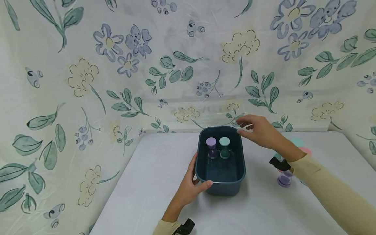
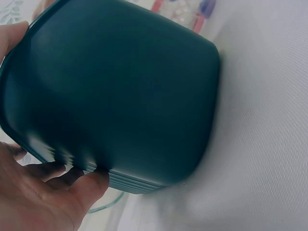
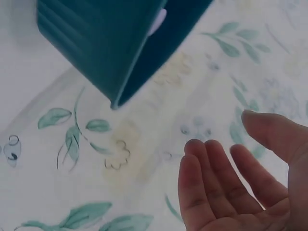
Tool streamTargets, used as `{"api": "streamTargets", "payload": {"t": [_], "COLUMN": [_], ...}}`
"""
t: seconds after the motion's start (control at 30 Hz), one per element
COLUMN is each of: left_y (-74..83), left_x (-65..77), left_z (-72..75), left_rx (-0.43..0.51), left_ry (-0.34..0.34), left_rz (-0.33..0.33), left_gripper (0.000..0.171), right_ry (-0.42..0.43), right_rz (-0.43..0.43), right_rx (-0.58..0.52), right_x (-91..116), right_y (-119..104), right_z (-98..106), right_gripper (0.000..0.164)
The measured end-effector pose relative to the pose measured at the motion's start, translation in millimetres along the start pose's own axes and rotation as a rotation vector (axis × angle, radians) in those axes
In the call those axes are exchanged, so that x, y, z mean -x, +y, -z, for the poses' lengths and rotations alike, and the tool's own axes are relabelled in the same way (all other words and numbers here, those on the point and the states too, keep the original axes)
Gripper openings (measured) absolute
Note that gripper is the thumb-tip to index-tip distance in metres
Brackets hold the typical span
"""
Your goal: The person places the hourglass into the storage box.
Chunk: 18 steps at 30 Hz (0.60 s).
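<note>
A dark teal plastic bin [image 1: 221,187] stands on the white table. Inside, toward its far end, are two upright sand timers: a purple one [image 1: 211,143] and a mint-green one [image 1: 224,143]. My left hand [image 1: 189,187] grips the bin's near left corner, its thumb at the front rim and its fingers along the ribbed side wall [image 2: 137,184]. My right hand [image 1: 257,130] hovers beside the far right rim, fingers loosely bent, nothing in them. In the right wrist view that hand [image 3: 240,187] is apart from the bin [image 3: 91,43].
More sand timers stand on the table to the right, partly hidden by my right forearm; a purple one [image 1: 284,179] and a pink top [image 1: 305,150] show. Behind the table [image 1: 141,182] hangs a floral cloth [image 1: 182,88].
</note>
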State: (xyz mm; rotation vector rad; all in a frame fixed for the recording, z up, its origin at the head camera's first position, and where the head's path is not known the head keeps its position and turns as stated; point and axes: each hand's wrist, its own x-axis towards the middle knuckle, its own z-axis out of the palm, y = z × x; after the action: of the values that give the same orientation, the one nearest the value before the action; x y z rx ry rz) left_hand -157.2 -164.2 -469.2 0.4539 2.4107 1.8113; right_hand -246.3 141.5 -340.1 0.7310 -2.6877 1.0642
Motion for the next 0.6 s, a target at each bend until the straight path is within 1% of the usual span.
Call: {"api": "streamTargets", "payload": {"t": [0.1, 0.27, 0.43, 0.6], "left_y": [0.2, 0.9, 1.0, 0.5], "left_x": [-0.6, -1.5, -1.2, 0.5], "left_z": [0.4, 1.1, 1.2, 1.7], "left_rx": [0.007, 0.008, 0.016, 0.019], "left_ry": [0.001, -0.003, -0.01, -0.011], "left_rz": [0.006, 0.008, 0.011, 0.014], "left_gripper": [0.103, 0.103, 0.104, 0.105], "right_ry": [0.045, 0.088, 0.178, 0.276], "right_rz": [-0.037, -0.118, -0.154, -0.226], "right_rx": [-0.015, -0.014, 0.001, 0.006], "right_x": [17, 50, 86, 116], "right_y": [-2, 3, 21, 45], "right_z": [15, 35, 46, 57], "right_gripper": [0.036, 0.041, 0.047, 0.048]}}
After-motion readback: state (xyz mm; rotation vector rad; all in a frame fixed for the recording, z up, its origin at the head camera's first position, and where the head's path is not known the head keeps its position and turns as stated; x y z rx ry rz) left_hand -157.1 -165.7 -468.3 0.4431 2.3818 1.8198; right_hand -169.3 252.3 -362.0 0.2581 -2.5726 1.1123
